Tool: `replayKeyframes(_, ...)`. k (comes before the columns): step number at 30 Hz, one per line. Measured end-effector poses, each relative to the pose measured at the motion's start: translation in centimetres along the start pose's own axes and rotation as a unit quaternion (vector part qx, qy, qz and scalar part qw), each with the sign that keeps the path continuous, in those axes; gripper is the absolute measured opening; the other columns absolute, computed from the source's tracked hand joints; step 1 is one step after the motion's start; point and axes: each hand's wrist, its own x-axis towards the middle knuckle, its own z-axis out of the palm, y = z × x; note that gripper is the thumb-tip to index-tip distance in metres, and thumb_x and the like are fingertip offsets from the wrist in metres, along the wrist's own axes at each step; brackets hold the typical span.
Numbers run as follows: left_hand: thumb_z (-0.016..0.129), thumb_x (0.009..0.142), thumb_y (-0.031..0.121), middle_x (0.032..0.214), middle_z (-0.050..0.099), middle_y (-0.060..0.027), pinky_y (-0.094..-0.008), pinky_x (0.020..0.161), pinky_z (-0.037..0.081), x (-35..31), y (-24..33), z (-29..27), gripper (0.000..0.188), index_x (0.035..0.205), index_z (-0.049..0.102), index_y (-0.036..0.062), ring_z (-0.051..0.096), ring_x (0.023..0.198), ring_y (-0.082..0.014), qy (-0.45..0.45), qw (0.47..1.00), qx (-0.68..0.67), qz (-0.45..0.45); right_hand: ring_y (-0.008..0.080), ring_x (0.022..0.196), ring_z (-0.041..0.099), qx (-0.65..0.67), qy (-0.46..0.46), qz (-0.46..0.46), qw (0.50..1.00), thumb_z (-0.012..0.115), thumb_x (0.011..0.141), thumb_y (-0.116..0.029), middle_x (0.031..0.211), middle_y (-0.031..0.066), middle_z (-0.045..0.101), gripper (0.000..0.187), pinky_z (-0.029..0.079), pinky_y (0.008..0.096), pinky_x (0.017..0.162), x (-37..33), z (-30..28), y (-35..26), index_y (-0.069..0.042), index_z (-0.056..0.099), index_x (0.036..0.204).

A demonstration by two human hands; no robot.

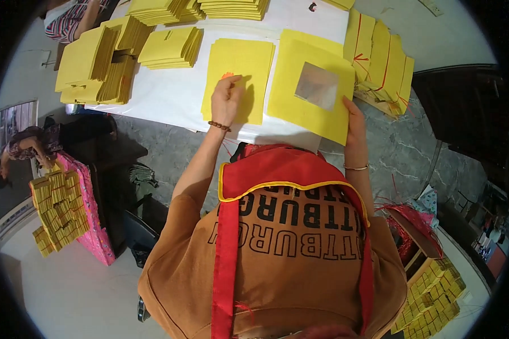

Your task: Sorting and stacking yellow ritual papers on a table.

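Note:
My right hand [354,121] grips the right edge of a yellow sheet [283,85] with a square, greyish, shiny window [316,86] in it. The sheet is tilted and raised over the table's front edge, overlapping another yellow sheet behind it. My left hand [226,101] is over a pile of plain yellow sheets [254,62], its fingers curled in. A small orange piece [227,74] shows at its fingertips; whether it is held or worn on a finger I cannot tell.
Several stacks of folded yellow paper [169,48] stand on the white-covered table [158,85], left and back. Tied yellow bundles [379,62] stand at its right. Another person [31,144] is at the left, near a pink-covered surface [90,220] with yellow bundles. More bundles [430,299] lie lower right.

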Motion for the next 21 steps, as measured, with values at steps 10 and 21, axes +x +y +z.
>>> replayKeyframes(10,0.062,0.069,0.051,0.132,0.029,-0.0237,-0.0517,0.093,0.026,-1.5,-0.3,-0.7,0.078,0.130,0.036,0.0097,0.030,0.118,-0.0405,0.077,0.843,0.513,0.143,0.0265,0.100,0.056,0.019,0.016,-0.047,0.999,0.046,0.089,-0.020,0.115,0.0146,0.054,0.036,0.048,0.0368,0.084,0.7,-1.8,-1.5,0.002,0.044,0.118)
replayKeyframes(21,0.062,0.070,0.028,0.120,0.043,-0.0120,-0.0464,0.084,0.032,-0.4,1.2,3.5,0.061,0.122,0.041,0.0072,0.040,0.107,-0.0302,-0.040,0.893,0.426,0.141,0.0222,0.092,0.058,0.002,0.029,-0.048,0.998,0.047,0.088,-0.017,0.106,0.0105,0.058,0.029,0.048,0.0347,0.080,-0.1,-1.5,-1.1,0.000,0.049,0.111)
